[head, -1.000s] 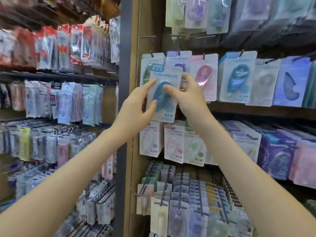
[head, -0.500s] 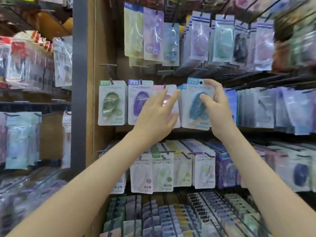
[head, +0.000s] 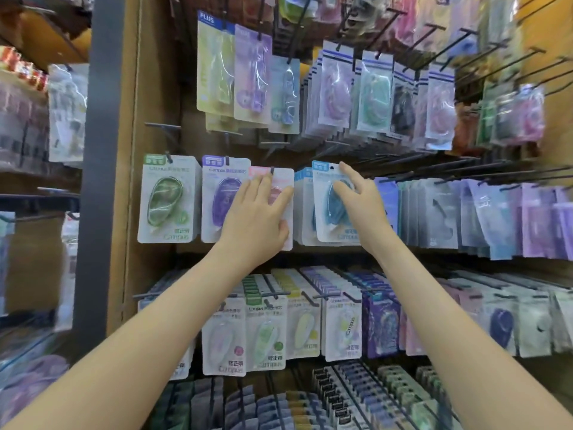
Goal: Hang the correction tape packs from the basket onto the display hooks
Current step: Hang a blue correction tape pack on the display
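Note:
A blue correction tape pack (head: 325, 212) stands upright in front of a stack of like blue packs (head: 302, 209) on the middle row of hooks. My right hand (head: 362, 206) pinches it, thumb on the blister front and index finger at the top right corner beside its hang hole. My left hand (head: 257, 225) rests with straight fingers on the hanging pink pack (head: 283, 178) just left of it. Whether the blue pack sits on a hook is unclear. The basket is out of view.
A green pack (head: 166, 200) and a purple pack (head: 221, 197) hang left of the pink one. Rows of packed hooks fill the board above, below and right. Bare black hooks (head: 434, 169) jut out to the upper right. A grey post (head: 102, 181) borders the left.
My right hand has carried the blue pack rightward to the blue stack. My left hand has let go of it and now lies on the pink pack.

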A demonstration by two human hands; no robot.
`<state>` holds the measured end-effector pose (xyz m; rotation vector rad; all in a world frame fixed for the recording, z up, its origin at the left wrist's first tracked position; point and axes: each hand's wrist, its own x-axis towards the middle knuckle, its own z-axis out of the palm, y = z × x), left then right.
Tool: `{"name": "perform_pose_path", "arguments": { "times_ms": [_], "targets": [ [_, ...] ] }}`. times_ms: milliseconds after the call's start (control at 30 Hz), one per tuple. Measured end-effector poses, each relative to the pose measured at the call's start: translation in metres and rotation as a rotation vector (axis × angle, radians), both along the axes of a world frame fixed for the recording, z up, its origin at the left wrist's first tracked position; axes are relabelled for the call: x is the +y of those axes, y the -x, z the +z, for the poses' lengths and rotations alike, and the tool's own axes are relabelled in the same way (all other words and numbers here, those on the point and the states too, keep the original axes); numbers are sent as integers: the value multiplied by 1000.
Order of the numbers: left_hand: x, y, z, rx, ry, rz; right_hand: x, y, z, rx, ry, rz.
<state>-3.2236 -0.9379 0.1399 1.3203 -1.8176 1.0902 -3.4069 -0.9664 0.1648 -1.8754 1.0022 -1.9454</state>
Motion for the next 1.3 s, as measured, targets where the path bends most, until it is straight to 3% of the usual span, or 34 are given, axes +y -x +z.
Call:
{"name": "perform_pose_path", "arguments": {
  "times_ms": [400,633,700,800,900,1000,1100,1200,1300],
  "targets": [
    [3,3,6,-27,44,65,-6,-15,0,320,-25,-344],
    [3,6,3,-27,41,106,-11,-28,-15,352,-61,-469],
    [5,10,-4,14,98,24,-4,-26,-22,351,-28,-497],
    [4,34,-25,120,270,-280,17,-13,-45,309,122,-500],
    [13,79,-56,202,246,-461,38,18,-79,303,212,-476],
    [21,132,-99,278,164,-632,60,75,-118,364,248,-378],
    [35,199,-165,414,-70,-818,86,147,-176,554,203,-281],
    [50,282,-245,458,-425,-922,114,235,-255,611,-61,-304],
    [69,377,-332,370,-787,-918,149,333,-348,584,-425,-320]
  ]
}}
